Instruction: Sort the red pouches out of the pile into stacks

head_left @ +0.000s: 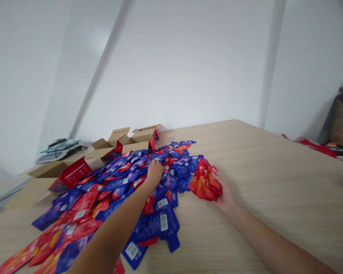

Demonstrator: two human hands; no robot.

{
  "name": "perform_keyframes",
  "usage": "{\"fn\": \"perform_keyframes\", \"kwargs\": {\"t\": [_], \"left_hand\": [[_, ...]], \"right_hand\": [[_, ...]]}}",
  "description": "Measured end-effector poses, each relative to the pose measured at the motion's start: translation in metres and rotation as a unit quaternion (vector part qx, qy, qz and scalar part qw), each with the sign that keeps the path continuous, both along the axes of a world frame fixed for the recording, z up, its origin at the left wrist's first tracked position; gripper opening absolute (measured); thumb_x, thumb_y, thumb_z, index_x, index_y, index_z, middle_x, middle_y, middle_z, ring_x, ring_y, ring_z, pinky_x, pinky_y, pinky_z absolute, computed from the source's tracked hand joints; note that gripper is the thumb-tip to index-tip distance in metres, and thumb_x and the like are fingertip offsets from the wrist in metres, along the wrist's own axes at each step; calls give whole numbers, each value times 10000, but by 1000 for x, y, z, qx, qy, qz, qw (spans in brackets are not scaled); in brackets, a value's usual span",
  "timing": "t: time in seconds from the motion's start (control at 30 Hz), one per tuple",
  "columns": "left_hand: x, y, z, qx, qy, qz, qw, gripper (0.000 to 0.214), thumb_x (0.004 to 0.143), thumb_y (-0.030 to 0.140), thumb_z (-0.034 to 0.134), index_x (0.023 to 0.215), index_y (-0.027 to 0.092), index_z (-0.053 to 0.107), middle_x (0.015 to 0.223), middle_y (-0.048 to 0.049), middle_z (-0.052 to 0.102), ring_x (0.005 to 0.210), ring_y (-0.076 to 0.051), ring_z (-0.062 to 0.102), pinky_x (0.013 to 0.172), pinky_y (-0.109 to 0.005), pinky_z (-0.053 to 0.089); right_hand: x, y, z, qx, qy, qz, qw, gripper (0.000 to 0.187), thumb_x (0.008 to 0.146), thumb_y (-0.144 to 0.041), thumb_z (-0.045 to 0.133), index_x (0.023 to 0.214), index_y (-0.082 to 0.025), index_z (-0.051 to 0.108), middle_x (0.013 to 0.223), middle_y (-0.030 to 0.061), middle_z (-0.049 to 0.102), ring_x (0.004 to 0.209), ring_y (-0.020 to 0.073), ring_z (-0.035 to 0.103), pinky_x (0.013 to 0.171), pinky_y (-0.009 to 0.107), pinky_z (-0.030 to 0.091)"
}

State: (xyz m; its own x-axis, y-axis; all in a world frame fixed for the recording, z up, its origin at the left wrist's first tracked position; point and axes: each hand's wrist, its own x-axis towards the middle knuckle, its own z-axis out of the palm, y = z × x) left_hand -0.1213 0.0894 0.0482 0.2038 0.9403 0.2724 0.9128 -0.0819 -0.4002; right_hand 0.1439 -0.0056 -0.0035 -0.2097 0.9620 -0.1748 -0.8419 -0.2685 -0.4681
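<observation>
My right hand (226,195) is wrapped around the edge of a thick fanned bundle of red and orange sachets (203,182), held at the right side of a wide pile. My left hand (154,170) reaches into the middle of that pile of blue and red sachets (171,182). Its fingers curl down among the packets, and whatever is under the fingertips is hidden. Larger blue sachets with white barcode labels (160,220) lie at the near edge, beside my left forearm.
Several opened brown cardboard boxes (45,180) with red panels stand along the pile's far left side. Behind them lies a stack of papers with dark cords (61,148). A white wall backs the wooden table (274,182). Red material (317,146) and a dark bag are at far right.
</observation>
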Motion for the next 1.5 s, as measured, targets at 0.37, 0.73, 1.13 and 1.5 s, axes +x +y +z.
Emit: {"fn": "perform_keyframes", "kwargs": {"t": [0.37,0.73,1.13,1.5], "left_hand": [[24,9,35,-41,19,-32,998,307,823,38,387,921,55,677,964,-221,643,964,-289,590,724,-337,480],[78,-55,42,-62,-515,-107,848,223,893,323,349,788,190,494,602,-33,605,613,-210,650,613,-341,510],[103,-97,-36,-278,-818,-141,483,407,552,151,655,944,173,551,871,-17,657,733,-151,622,633,-242,463],[123,-112,-16,-232,-856,-193,419,707,617,316,785,1232,182,464,1301,-122,529,1197,-275,488,1006,-412,380]], "right_hand": [[1,2,-2,34,-4,23,999,280,776,-319,626,1034,-216,660,978,52,738,910,250,693,861,409,547],[11,2,6,42,29,-56,997,243,788,-306,605,1013,-241,671,985,5,738,919,203,686,895,370,523],[9,0,6,60,-28,-17,998,215,755,-327,634,925,-203,682,924,34,747,836,213,698,829,368,546],[-3,-13,10,174,-281,-137,934,312,636,-355,763,872,-190,645,783,14,709,677,170,646,656,286,528]]}}
